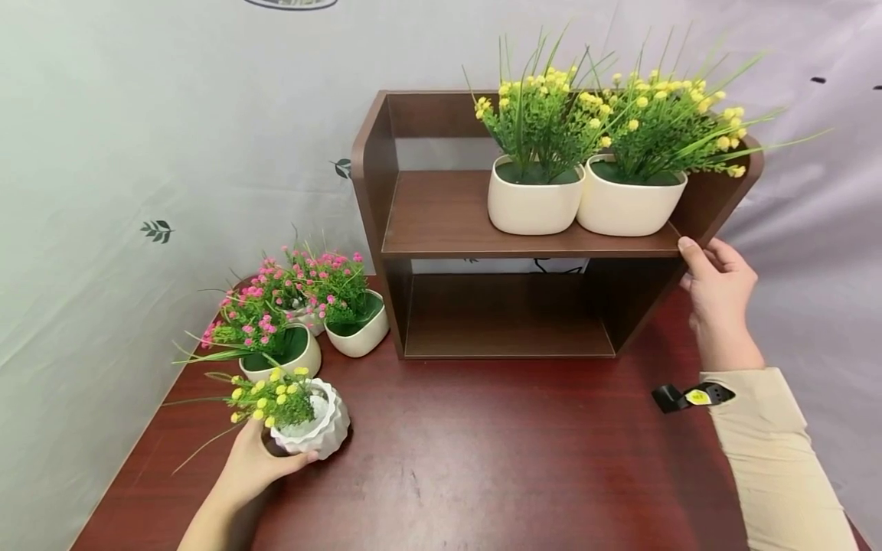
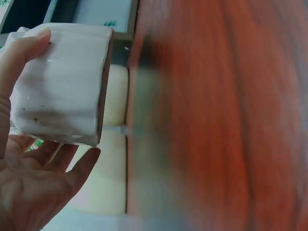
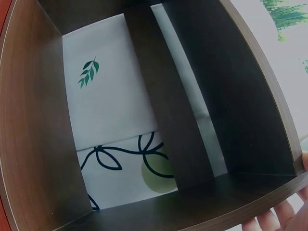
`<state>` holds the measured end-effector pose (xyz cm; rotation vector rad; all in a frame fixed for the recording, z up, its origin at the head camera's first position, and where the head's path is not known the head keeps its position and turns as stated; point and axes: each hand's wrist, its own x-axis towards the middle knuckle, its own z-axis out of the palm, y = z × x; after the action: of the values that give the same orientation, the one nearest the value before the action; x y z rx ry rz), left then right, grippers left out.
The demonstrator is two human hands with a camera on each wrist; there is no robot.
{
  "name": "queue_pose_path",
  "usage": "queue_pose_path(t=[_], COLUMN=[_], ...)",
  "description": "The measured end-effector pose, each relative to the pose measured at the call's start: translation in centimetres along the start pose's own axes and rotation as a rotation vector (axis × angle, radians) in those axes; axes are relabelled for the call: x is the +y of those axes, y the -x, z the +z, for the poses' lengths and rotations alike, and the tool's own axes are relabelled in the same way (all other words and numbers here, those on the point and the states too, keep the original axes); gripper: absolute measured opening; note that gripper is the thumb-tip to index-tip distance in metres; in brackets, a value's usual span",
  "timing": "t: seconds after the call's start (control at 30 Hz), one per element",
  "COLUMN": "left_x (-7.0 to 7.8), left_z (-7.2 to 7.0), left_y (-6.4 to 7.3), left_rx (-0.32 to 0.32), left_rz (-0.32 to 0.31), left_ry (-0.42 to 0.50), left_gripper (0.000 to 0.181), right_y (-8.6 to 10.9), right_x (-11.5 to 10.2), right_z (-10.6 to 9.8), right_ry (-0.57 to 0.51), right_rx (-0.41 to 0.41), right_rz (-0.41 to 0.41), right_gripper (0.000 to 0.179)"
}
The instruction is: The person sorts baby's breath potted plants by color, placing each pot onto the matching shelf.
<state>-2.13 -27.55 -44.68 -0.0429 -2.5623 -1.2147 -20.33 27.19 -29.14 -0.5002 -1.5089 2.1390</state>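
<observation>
My left hand (image 1: 253, 461) grips a white fluted flowerpot (image 1: 324, 428) with yellow flowers, thumb on the near side and fingers round the other. In the left wrist view the base of this pot (image 2: 62, 86) shows apart from the tabletop. On the right, my right hand (image 1: 720, 287) holds the side edge of a brown two-tier shelf (image 1: 475, 245), thumb at the end of the middle board. Its fingertips (image 3: 269, 220) reach round the outside of the panel in the right wrist view. Two cream pots, left (image 1: 534, 207) and right (image 1: 630, 207), with yellow flowers stand on the upper tier.
Several pots with pink flowers cluster left of the shelf, including a cream pot (image 1: 361, 329) beside its side panel and another (image 1: 306, 360) just behind my left hand. The reddish-brown table (image 1: 468, 451) extends in front. A pale patterned cloth (image 1: 227, 115) hangs behind.
</observation>
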Motion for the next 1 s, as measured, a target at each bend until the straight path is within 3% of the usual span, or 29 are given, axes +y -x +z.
queue_pose_path(t=[0.2, 0.37, 0.57, 0.7, 0.87, 1.0], left_x=[1.5, 2.9, 5.1, 6.8, 9.3, 11.2], left_z=[0.2, 0.2, -0.2, -0.4, -0.5, -0.6], left_y=[0.3, 0.4, 0.1, -0.4, -1.2, -1.9], left_rx=[-0.003, -0.006, -0.007, 0.013, 0.056, 0.061], left_rz=[-0.024, -0.014, -0.062, -0.035, 0.004, 0.024], left_ry=[-0.036, -0.004, 0.051, 0.102, 0.082, 0.054], left_gripper=[0.08, 0.087, 0.087, 0.088, 0.087, 0.075], right_y=[0.0, 0.2, 0.3, 0.4, 0.4, 0.3], right_x=[-0.1, -0.1, -0.1, 0.0, -0.1, -0.2], right_z=[0.0, 0.1, 0.1, 0.1, 0.1, 0.1], right_ry=[0.008, 0.006, 0.015, 0.017, 0.02, 0.021], right_rx=[0.001, -0.01, -0.007, -0.009, -0.013, -0.012], right_rz=[-0.005, -0.013, -0.016, -0.017, -0.017, -0.01], right_gripper=[0.012, 0.011, 0.011, 0.01, 0.011, 0.01])
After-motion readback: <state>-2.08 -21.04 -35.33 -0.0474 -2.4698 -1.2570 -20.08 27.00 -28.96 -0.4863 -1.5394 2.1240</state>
